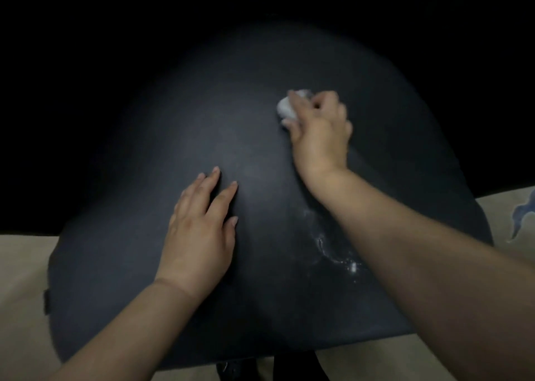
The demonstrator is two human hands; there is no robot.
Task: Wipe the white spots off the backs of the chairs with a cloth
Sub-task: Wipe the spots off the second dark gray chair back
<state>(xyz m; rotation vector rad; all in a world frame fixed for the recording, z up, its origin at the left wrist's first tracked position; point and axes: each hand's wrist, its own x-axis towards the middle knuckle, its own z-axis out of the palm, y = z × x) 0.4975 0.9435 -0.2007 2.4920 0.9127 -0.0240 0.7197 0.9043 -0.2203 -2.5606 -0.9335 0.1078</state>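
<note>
Dark chair back (260,137) under wipe, partly done by the look of it. Right hand (318,131) clenched round a small wad of white cloth (285,109), pressed to the surface at the fingertips. Left hand (199,230) flat and released, fingers straight, bracing nearer the body. White spots and streaks (333,247) left uncleaned, just beside the right forearm, well behind the cloth. Surface ahead of the right hand apparently clean, though dim. Beyond the chair's upper edge: blackness, nothing legible. Other chairs not seen. Cloth mostly covered by fingers.

Right hand (318,131) presses cloth (285,109) on chair back (202,105).
</note>
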